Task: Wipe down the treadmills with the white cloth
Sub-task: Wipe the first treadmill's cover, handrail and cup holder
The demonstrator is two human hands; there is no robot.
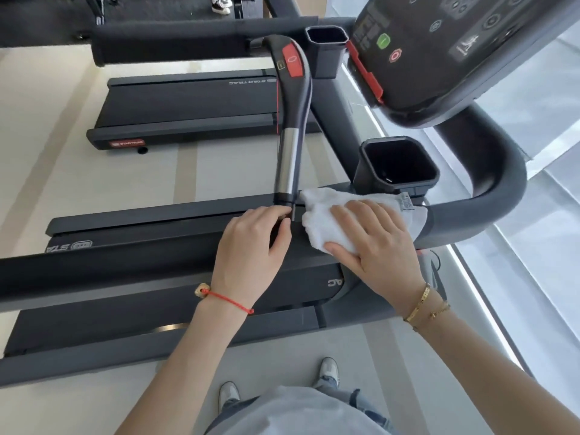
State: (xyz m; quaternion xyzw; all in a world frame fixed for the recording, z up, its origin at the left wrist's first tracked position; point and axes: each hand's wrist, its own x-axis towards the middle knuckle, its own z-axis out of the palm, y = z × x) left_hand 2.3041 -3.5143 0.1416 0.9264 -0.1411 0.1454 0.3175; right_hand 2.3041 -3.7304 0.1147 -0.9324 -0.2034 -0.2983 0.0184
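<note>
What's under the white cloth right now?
The white cloth lies on the treadmill's dark handrail, pressed flat by the right hand. The rail shows on either side of it; the stretch directly beneath the cloth is covered, so its state cannot be seen.

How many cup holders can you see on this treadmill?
2: one cup holder sits left of the console, the other cup holder just above the white cloth. Others may be hidden.

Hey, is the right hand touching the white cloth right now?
Touching. The head view shows the right hand spread flat on the cloth, fingers straight, pressing it onto the treadmill's handrail with no gap between them.
</note>
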